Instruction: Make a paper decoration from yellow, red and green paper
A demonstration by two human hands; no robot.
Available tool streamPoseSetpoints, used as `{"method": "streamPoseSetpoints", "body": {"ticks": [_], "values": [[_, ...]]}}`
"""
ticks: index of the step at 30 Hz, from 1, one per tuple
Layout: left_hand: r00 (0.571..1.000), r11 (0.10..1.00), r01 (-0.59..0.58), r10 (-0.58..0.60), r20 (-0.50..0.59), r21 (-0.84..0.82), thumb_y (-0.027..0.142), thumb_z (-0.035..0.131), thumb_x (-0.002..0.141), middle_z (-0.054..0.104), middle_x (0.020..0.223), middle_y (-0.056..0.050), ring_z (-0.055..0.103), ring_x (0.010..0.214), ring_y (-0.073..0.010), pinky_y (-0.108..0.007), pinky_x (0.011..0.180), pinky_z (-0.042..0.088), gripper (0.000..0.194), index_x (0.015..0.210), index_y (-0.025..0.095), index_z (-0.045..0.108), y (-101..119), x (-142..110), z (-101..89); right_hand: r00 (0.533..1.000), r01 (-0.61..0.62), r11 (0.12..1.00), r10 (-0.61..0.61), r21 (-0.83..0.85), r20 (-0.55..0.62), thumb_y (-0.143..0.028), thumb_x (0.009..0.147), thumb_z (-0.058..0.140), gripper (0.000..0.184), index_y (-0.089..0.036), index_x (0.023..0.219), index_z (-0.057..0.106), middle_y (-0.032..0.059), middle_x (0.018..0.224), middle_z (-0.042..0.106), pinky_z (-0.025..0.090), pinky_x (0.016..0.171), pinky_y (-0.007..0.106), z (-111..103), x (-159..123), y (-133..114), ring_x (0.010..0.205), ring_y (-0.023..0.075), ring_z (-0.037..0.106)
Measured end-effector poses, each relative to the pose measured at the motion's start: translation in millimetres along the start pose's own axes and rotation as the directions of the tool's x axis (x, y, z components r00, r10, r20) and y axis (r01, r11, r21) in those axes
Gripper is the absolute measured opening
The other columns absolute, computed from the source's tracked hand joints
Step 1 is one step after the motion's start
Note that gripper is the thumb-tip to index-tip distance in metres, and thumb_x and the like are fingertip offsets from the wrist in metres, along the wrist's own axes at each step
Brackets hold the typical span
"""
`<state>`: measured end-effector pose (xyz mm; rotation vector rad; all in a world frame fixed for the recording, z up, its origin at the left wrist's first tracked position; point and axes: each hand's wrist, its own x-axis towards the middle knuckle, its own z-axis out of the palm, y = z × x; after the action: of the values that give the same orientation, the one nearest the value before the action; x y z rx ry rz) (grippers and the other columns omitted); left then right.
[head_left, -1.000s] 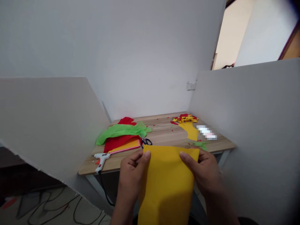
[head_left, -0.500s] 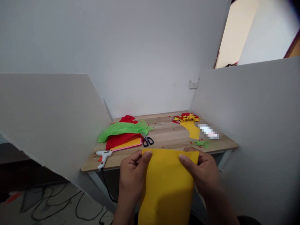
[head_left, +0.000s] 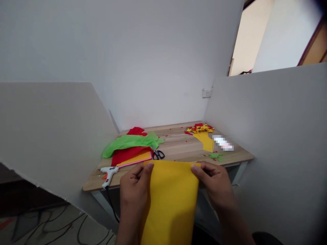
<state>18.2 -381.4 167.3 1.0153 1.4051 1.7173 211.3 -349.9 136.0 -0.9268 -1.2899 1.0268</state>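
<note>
A wide yellow sheet (head_left: 171, 200), looking like felt or cloth, hangs between my hands in front of the table. My left hand (head_left: 134, 189) pinches its upper left corner, thumb on the near face. Its upper right corner is pinched by my right hand (head_left: 214, 182), the thumb lying along the top edge. The sheet's lower end runs out of view at the bottom. Beyond it on the table lie black-handled scissors (head_left: 158, 154), and a white glue gun (head_left: 109, 175) with an orange trigger rests at the front left edge.
Green cloth (head_left: 127, 143), red cloth (head_left: 122, 156) and orange sheets (head_left: 136, 158) are piled on the table's left. Back right, a heap of red and yellow pieces (head_left: 200, 128) sits by a yellow scrap (head_left: 205, 141) and green scraps (head_left: 216, 156). Partitions (head_left: 51, 129) flank the table; cables cross the floor.
My right hand has shifted left and now grips the sheet right at its corner. The view has turned slightly right, so the scene sits further left.
</note>
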Motion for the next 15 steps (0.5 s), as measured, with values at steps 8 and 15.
{"method": "streamPoseSetpoints", "body": {"ticks": [8,15], "values": [[0.995,0.998,0.056,-0.054,0.079,-0.032,0.052,0.078,0.066,0.06,0.055,0.002,0.051,0.044,-0.0109,-0.02,0.043,0.039,0.038,0.064,0.017,0.061,-13,14,-7.1,0.983,0.161,0.986,-0.164,-0.046,-0.08,-0.04,0.084,0.065,0.037,-0.017,0.056,0.056,-0.003,0.056,0.043,0.033,0.052,0.024,6,3,7,0.056,0.0108,0.04],[0.971,0.91,-0.24,0.229,0.074,0.339,0.053,0.067,0.076,0.073,0.093,-0.011,0.067,0.085,-0.0281,-0.037,0.072,0.053,0.039,0.093,0.018,0.071,-24,50,-14.0,0.96,0.255,0.956,-0.268,-0.143,-0.082,-0.034,0.086,0.063,0.032,-0.018,0.059,0.059,-0.0026,0.057,0.051,0.035,0.055,0.024,17,21,11,0.056,0.0114,0.045]]}}
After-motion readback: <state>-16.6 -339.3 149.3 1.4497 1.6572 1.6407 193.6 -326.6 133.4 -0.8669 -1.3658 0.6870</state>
